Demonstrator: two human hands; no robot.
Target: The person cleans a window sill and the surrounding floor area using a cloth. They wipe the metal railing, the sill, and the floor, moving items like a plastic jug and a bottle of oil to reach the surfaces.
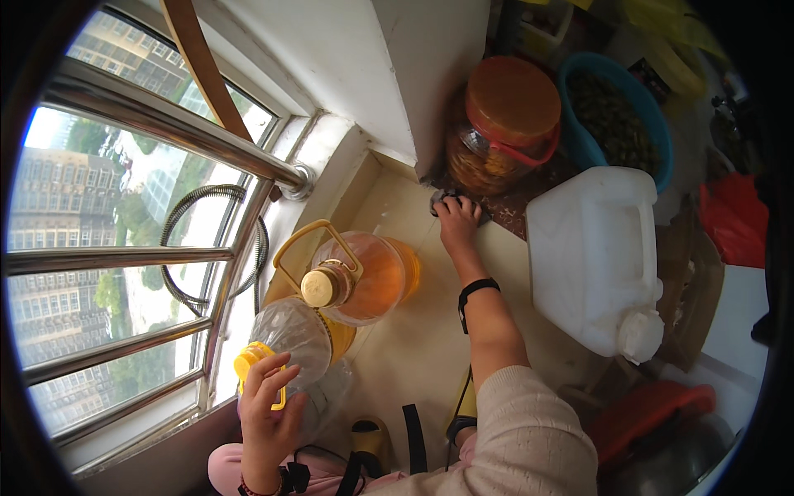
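Observation:
My right hand (460, 221) reaches down to the floor, with its fingers closed over a dark grey rag (438, 198) beside a red-lidded jar (509, 107). On the left, my left hand (269, 413) is at the yellow handle of a clear plastic bottle (291, 332); its fingers and thumb are apart, and whether they touch the handle is unclear. Just beyond that bottle stands a large oil bottle (372, 277) of amber liquid, with a gold cap and a raised handle.
A white plastic jug (583, 248) lies to the right of my forearm. Behind it is a blue basin (589, 124) of dark green pieces. A window with metal rails (149, 260) lines the left side. At the lower right is a red plastic thing (653, 422).

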